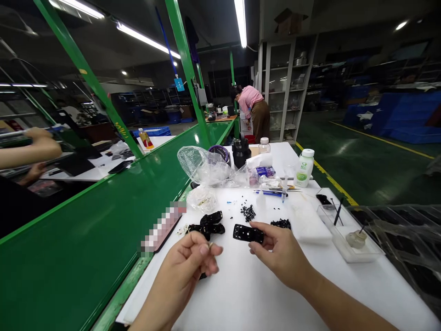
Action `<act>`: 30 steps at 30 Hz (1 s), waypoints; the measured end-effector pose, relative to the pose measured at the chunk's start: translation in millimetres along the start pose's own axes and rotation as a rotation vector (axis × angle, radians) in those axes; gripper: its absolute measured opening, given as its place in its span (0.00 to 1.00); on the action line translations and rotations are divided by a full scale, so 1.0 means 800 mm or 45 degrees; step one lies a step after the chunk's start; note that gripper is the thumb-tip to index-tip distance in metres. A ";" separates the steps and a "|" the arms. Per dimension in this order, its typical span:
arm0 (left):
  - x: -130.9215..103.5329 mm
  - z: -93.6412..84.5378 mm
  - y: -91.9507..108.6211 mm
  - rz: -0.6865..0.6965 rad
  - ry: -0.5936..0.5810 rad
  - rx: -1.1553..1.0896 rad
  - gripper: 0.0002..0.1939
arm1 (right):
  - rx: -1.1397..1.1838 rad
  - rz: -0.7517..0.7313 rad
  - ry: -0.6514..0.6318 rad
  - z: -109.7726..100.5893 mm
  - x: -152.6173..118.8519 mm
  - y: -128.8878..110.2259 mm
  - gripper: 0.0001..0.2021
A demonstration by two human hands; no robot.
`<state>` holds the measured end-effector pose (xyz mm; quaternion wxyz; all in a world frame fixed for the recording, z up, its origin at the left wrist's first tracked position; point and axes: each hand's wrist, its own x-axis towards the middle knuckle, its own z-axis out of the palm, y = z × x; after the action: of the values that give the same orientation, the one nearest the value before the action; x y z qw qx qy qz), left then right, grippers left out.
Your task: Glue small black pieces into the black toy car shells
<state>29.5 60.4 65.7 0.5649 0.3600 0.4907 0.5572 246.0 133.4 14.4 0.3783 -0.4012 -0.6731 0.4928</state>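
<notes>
The black plastic part [244,233] is above the white table [237,294], pinched at its right end by your right hand [287,255]. Its long axis goes almost left to right, and its free end points to the left. Your left hand [188,262] is apart from it, on that side and slightly nearer to you; its thumb and forefinger pinch a pale bit [211,246], too small to identify. Beyond the part lies a heap of small black pieces [248,213].
</notes>
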 end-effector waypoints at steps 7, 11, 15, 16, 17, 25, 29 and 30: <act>-0.005 -0.028 -0.033 0.193 0.030 0.223 0.12 | 0.246 0.134 -0.104 0.001 -0.003 -0.008 0.25; -0.002 -0.028 -0.034 0.179 0.031 0.406 0.10 | 0.225 0.068 -0.148 0.002 -0.005 -0.012 0.24; -0.002 -0.014 -0.027 0.190 0.173 0.469 0.10 | 0.222 0.041 -0.173 0.002 -0.006 -0.015 0.24; -0.002 -0.012 -0.026 0.188 0.189 0.475 0.11 | 0.225 0.039 -0.176 0.002 -0.007 -0.015 0.24; -0.001 -0.010 -0.025 0.184 0.200 0.488 0.11 | 0.228 0.039 -0.179 0.003 -0.007 -0.016 0.24; 0.001 -0.010 -0.027 0.200 0.269 0.640 0.10 | 0.236 0.030 -0.204 0.003 -0.010 -0.021 0.24; 0.004 -0.012 -0.027 0.230 0.238 0.676 0.08 | 0.221 0.029 -0.219 0.001 -0.010 -0.024 0.23; 0.004 -0.013 -0.027 0.233 0.235 0.704 0.08 | 0.219 0.030 -0.220 0.001 -0.010 -0.024 0.23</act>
<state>25.4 59.7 41.5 0.3459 0.4907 0.6385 0.4816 244.7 122.4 31.5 0.3462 -0.3312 -0.6536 0.5859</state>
